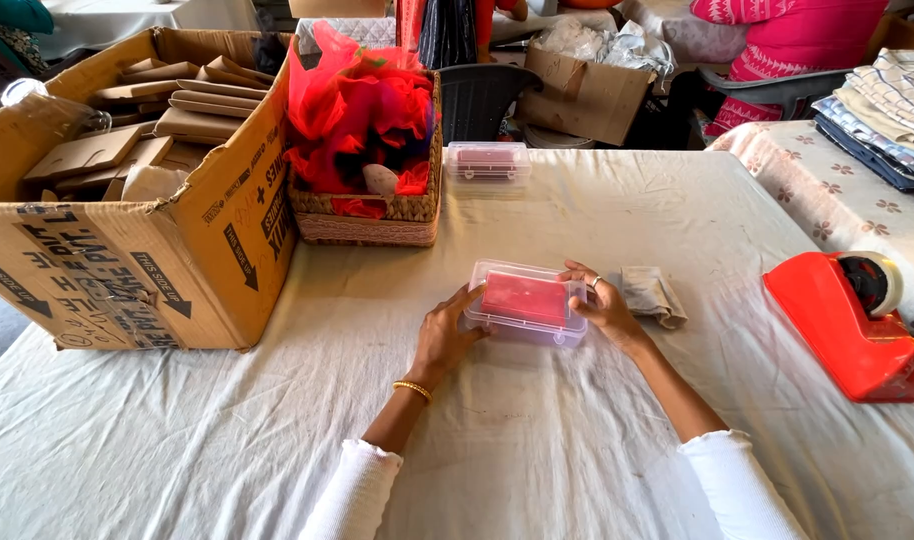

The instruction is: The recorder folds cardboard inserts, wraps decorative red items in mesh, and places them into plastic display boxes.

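A clear plastic box point(526, 302) with something pink-red inside sits on the white tablecloth point(577, 450) a little right of the frame's centre, held between both hands. The left hand point(445, 335) touches its lower-left end, fingers curled against the side. The right hand point(605, 305) clasps the right end, fingers bent over the lid's edge; a ring shows on one finger. Just right of that hand lies a folded grey cloth point(653, 295). Farther up the frame rests a second clear box point(488, 161), beside a woven basket point(369, 215) stuffed with red fabric. A large cardboard carton point(137, 260) fills the upper left, and a red tape dispenser point(857, 320) stands at the right edge.
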